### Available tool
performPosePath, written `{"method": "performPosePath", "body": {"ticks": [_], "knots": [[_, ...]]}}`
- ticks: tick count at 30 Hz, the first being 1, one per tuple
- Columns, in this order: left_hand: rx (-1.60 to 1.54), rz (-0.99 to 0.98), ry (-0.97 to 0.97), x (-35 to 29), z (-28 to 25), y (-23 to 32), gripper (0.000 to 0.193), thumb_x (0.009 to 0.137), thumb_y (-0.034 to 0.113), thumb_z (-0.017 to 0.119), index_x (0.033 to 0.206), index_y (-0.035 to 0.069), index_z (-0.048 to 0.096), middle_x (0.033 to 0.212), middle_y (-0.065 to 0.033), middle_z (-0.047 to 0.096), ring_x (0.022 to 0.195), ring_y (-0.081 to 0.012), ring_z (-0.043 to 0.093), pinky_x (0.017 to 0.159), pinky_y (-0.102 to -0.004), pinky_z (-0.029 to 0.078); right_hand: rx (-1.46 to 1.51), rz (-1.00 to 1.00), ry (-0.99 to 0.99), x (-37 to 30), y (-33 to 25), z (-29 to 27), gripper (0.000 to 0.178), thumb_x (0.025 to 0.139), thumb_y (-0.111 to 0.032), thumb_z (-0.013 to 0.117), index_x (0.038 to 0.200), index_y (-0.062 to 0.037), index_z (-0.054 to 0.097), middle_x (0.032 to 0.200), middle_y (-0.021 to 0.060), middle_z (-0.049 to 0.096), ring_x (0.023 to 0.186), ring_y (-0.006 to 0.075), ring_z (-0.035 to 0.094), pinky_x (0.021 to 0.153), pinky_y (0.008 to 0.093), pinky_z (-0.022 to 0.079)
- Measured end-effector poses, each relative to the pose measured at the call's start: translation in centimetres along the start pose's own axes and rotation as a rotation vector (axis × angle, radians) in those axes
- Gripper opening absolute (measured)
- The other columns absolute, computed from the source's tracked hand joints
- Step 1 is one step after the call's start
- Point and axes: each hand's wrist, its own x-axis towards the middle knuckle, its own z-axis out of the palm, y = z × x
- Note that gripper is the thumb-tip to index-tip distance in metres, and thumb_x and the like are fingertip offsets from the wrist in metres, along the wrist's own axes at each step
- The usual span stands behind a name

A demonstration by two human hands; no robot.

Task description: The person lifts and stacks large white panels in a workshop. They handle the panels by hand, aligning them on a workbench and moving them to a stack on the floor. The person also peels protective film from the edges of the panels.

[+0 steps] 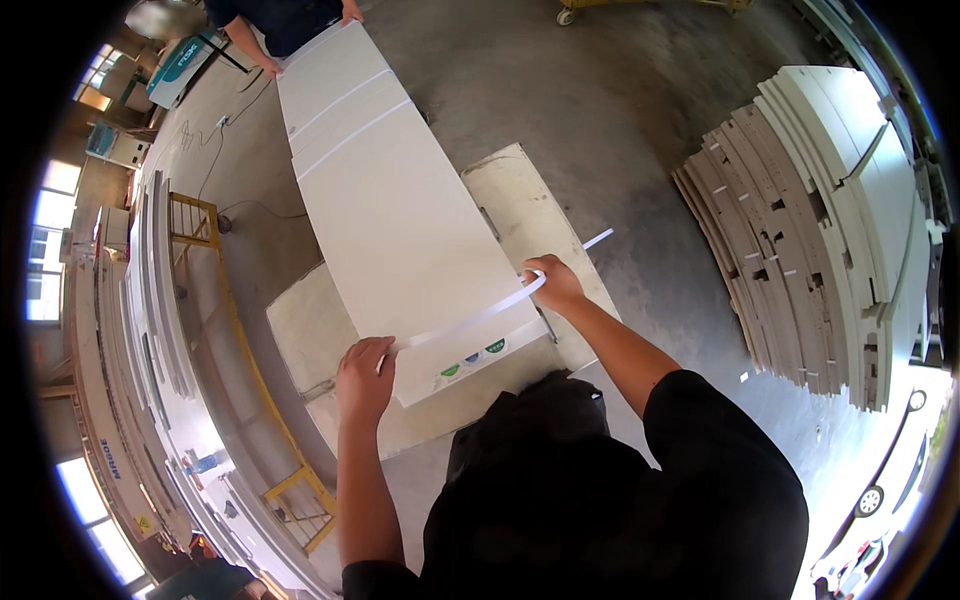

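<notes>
White strip (pixel 485 314) across pale panel (pixel 400 215); left hand (pixel 366 378) holds it at edge, right hand (pixel 557 284) grips bend.

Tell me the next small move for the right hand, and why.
I'd probably lower the right hand, drawing the white strip snug across the white panel: the strip curls up at that hand, while the left hand is at the panel's left edge and two farther strips appear to lie flat.
</notes>
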Motion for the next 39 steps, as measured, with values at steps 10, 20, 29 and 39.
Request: {"method": "performPosePath", "body": {"ticks": [10, 20, 29, 39], "knots": [[-0.622, -0.706, 0.34, -4.6, 12.1, -15.4, 0.069, 0.099, 0.037, 0.066, 0.152, 0.002, 0.039, 0.148, -0.0203, 0.05, 0.139, -0.0355, 0.045, 0.115, -0.0426, 0.037, -0.192, -0.141, 0.002, -1.5, -5.0, -2.6, 0.023, 0.089, -0.021, 0.068, 0.11, -0.0101, 0.074, 0.116, 0.0111, 0.069, 0.107, 0.031, 0.067, 0.092, 0.0394, 0.053], [-1.132, -1.271, -0.018, -15.4, 15.8, -23.4, 0.058, 0.1, 0.047, 0.056, 0.144, 0.011, 0.047, 0.138, -0.0085, 0.059, 0.121, -0.0228, 0.057, 0.094, -0.0413, 0.044, -0.38, 0.12, -0.158, -2.5, -4.8, 1.9, 0.042, 0.09, -0.033, 0.072, 0.125, -0.01, 0.067, 0.123, 0.0198, 0.067, 0.11, 0.0368, 0.066, 0.095, 0.0454, 0.053], [-1.086, -1.16, 0.025, -14.1, 18.0, -21.7, 0.051, 0.1, 0.036, 0.056, 0.14, 0.004, 0.055, 0.125, -0.0097, 0.066, 0.105, -0.0212, 0.062, 0.084, -0.0357, 0.046, -0.347, 0.277, -0.197, -4.6, -1.7, 4.2, 0.058, 0.091, -0.034, 0.069, 0.139, -0.0051, 0.054, 0.135, 0.0231, 0.059, 0.125, 0.0401, 0.058, 0.105, 0.0464, 0.047], [-0.862, -1.007, -0.016, -11.4, 18.7, -22.1, 0.045, 0.097, 0.03, 0.062, 0.128, -0.002, 0.065, 0.104, -0.0099, 0.07, 0.093, -0.0208, 0.063, 0.085, -0.036, 0.05, -0.223, 0.235, -0.131, -3.4, 1.5, 4.7, 0.051, 0.088, -0.03, 0.074, 0.13, -0.0024, 0.061, 0.12, 0.0206, 0.07, 0.104, 0.0326, 0.071, 0.09, 0.0418, 0.056]]}}
